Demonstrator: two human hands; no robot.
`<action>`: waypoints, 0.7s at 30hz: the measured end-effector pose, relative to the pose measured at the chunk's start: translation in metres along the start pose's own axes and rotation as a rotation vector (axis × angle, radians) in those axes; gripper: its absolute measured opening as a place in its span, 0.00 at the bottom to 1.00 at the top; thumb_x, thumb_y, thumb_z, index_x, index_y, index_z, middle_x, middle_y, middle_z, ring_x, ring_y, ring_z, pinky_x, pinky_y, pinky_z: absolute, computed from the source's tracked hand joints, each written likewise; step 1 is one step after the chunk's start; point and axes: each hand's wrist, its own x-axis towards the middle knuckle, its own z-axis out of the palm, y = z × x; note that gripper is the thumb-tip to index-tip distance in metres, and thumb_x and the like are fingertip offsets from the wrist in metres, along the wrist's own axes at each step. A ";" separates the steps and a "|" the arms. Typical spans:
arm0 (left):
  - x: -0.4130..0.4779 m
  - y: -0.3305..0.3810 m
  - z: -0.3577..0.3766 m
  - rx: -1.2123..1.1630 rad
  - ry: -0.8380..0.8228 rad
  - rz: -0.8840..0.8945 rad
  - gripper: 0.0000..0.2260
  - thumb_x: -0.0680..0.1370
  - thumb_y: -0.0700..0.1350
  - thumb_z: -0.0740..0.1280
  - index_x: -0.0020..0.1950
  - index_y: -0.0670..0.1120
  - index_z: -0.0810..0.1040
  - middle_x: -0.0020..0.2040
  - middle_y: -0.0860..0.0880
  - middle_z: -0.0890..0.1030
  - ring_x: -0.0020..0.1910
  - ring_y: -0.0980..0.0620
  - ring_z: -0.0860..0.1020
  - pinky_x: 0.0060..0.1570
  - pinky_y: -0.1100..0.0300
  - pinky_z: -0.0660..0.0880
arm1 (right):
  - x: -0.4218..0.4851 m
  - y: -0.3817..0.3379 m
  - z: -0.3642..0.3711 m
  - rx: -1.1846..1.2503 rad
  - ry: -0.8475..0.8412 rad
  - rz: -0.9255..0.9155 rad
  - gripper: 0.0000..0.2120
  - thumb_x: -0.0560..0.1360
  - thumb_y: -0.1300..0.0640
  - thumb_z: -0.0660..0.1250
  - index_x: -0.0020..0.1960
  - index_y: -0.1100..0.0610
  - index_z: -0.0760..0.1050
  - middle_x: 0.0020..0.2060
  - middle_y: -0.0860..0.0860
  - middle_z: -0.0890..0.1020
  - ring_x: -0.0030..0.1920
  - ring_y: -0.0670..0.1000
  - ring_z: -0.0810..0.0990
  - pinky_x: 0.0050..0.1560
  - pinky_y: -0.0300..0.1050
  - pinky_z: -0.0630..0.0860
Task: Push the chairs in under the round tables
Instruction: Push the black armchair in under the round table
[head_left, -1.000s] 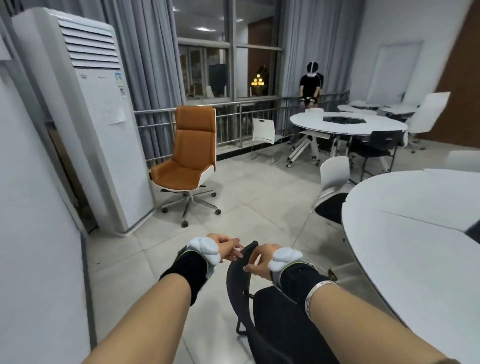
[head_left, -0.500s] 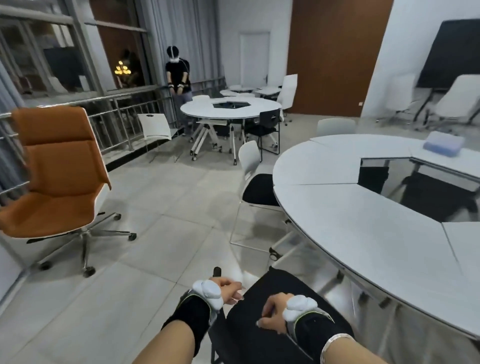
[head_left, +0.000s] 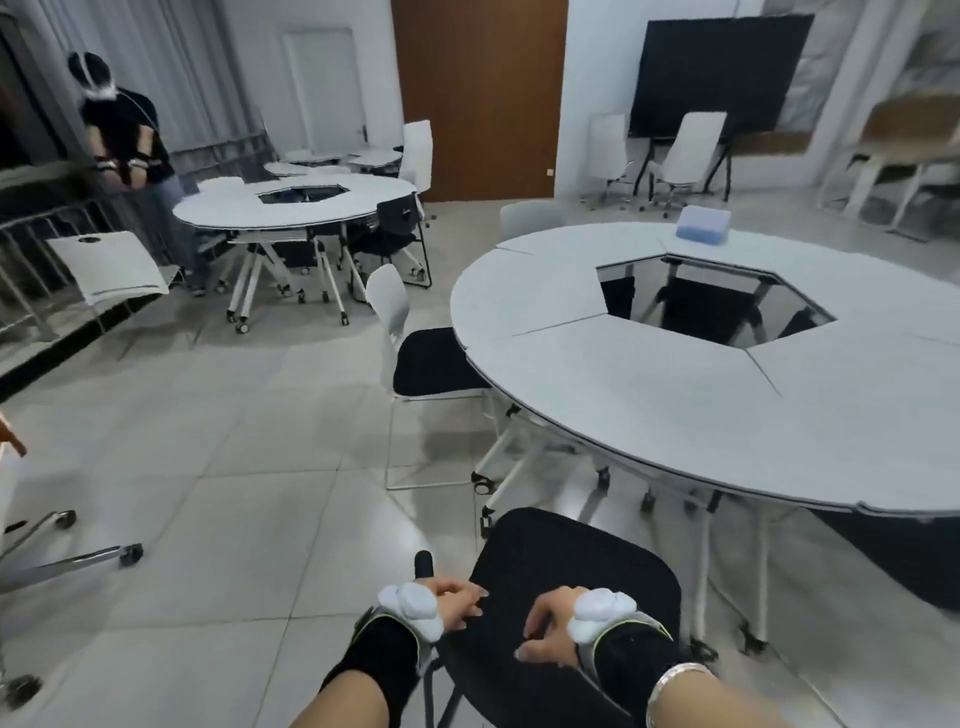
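two hands: both grip the top of the black chair (head_left: 566, 582)'s backrest; the left hand (head_left: 447, 603) has its fingers curled over the left end of the top edge, the right hand (head_left: 550, 631) is closed over the edge further right, thumb tucked in front
chair position: low centre of the view, just short of the near round table (head_left: 675, 395), seat facing the rim but not yet under it
weight: judged light (thin metal frame, slim padded seat), so it should slide on the tiles with a modest push
stiffness: frame looks rigid; the backrest may flex a little, so force is best kept low and even across both hands
hold: the top edge of the backrest, hands spread, looks like the right place; a one-sided push would likely swing it off line
floor: glossy tiles (head_left: 249, 415), smooth; whether the chair has feet or castors i cannot tell
edges: the table rim overhangs white legs on castors (head_left: 485, 486) straight ahead; the chair frame could catch one
neighbour: a white-backed chair (head_left: 415, 348) sits at the rim to the left, well apart
open room: wide bare floor to the left, a gap between the table legs ahead
far side: a second table (head_left: 291, 205) with a standing person (head_left: 124, 135) beside it, out of the way
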 end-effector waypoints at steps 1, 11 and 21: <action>0.004 -0.006 -0.002 0.000 -0.035 0.001 0.11 0.80 0.41 0.62 0.58 0.40 0.79 0.45 0.47 0.79 0.30 0.62 0.77 0.16 0.76 0.63 | -0.002 -0.004 0.010 0.015 -0.004 0.015 0.23 0.59 0.27 0.65 0.48 0.38 0.77 0.47 0.39 0.82 0.50 0.43 0.80 0.47 0.38 0.74; 0.042 -0.062 0.000 -0.022 -0.301 0.027 0.11 0.75 0.39 0.67 0.48 0.53 0.85 0.51 0.52 0.85 0.48 0.60 0.79 0.46 0.58 0.77 | -0.036 -0.024 0.074 0.147 -0.015 0.152 0.29 0.69 0.31 0.66 0.68 0.36 0.69 0.65 0.38 0.75 0.65 0.43 0.74 0.59 0.36 0.68; 0.065 -0.086 0.024 0.102 -0.412 0.327 0.30 0.66 0.20 0.50 0.44 0.49 0.82 0.50 0.47 0.83 0.54 0.57 0.80 0.48 0.79 0.72 | -0.017 -0.016 0.100 -0.004 -0.058 0.169 0.31 0.76 0.57 0.61 0.74 0.36 0.58 0.71 0.46 0.71 0.71 0.51 0.69 0.71 0.45 0.63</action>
